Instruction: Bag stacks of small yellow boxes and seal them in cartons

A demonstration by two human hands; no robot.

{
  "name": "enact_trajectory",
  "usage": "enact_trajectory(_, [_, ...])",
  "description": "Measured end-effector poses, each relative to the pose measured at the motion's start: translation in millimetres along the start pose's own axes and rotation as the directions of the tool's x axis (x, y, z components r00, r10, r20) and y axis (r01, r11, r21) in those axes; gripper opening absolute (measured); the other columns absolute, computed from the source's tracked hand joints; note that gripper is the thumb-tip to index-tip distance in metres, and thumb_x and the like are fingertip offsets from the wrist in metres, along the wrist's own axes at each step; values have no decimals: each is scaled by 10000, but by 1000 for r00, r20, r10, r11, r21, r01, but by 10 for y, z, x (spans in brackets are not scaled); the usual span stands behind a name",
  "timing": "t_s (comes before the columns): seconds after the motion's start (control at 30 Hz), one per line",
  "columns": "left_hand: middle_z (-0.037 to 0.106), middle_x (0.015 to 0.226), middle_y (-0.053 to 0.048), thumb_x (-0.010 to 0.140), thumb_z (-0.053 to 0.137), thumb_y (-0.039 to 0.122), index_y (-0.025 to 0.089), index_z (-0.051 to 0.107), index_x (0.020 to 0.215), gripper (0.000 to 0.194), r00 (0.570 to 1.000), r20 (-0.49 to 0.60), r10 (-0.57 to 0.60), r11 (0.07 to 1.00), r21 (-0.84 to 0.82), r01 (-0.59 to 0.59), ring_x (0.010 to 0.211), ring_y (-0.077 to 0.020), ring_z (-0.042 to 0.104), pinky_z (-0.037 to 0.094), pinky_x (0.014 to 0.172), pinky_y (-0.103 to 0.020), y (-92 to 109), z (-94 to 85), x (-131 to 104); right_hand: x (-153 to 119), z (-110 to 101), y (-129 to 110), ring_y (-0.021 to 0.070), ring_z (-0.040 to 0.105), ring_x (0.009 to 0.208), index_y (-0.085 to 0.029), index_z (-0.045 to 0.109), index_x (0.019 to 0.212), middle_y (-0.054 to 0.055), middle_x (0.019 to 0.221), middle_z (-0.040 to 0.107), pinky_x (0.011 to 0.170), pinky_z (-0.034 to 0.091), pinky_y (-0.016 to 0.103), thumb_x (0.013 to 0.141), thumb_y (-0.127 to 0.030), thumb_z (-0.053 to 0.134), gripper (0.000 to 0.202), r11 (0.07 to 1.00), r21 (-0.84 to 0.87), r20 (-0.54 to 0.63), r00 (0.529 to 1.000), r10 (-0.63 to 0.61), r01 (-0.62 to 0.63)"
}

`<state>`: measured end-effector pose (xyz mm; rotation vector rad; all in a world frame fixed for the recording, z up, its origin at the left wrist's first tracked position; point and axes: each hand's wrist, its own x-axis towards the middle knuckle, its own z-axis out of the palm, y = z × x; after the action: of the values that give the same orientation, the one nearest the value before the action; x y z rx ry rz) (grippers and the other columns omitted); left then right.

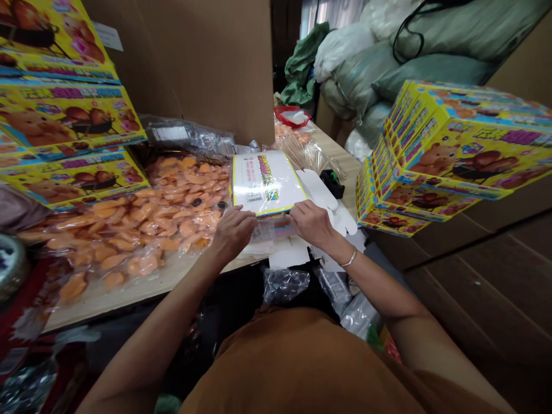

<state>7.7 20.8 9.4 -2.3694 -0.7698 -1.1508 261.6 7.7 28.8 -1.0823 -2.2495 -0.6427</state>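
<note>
A flat printed carton (267,183), white on top with yellow edges, a barcode and coloured lettering, lies on the table in front of me. Light glints off its glossy top face. My left hand (235,229) has its fingers curled at the carton's near left corner. At the near right corner, my right hand (314,224) pinches the edge, a bracelet on its wrist. Under and right of the carton lie white cardboard pieces (317,190). Clear plastic shows below its near edge; what exactly the fingertips grip there is partly hidden.
Many bagged orange pieces (172,201) cover the table's left side. Yellow printed boxes are stacked at left (73,115) and right (466,144). A large brown carton (194,63) stands behind. A black tape dispenser (332,184), thin sticks (308,155) and a red tray (293,117) lie farther right.
</note>
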Motion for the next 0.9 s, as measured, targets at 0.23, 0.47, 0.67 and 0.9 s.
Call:
enact_trajectory(0.23, [719,778,-36,938,562,225,166,604,1237,308,959,88,-271,962,66,265,757,-223,665,494,698,-334,20,-37,184,125,-7,-13,218,547,732,-145,672,759,94,736,691,610,309,331,936,-218,550,227,996,-3,91,992,91,-91])
enact_trajectory(0.47, [668,838,-116,901,644,286,164,651,792,165,907,410,-91,988,154,30,828,-288,626,456,755,-402,257,232,718,190,-133,-63,225,571,797,-148,683,802,88,787,697,668,357,330,954,-245,572,211,981,61,211,963,169,-186])
enact_trajectory(0.67, [636,778,-78,956,592,275,198,602,767,204,904,421,-72,994,103,31,785,-254,591,427,719,-357,202,272,691,-491,-334,-191,260,539,922,-137,634,1231,111,990,684,837,384,390,932,-339,634,361,974,92,110,974,197,-208])
enact_trajectory(0.9, [635,766,-65,997,530,335,195,585,736,302,905,422,41,998,32,-60,758,-231,580,436,720,-336,72,197,644,-864,-252,205,188,515,768,-185,694,839,31,734,630,826,384,366,1007,-266,535,245,905,279,-9,942,337,-321])
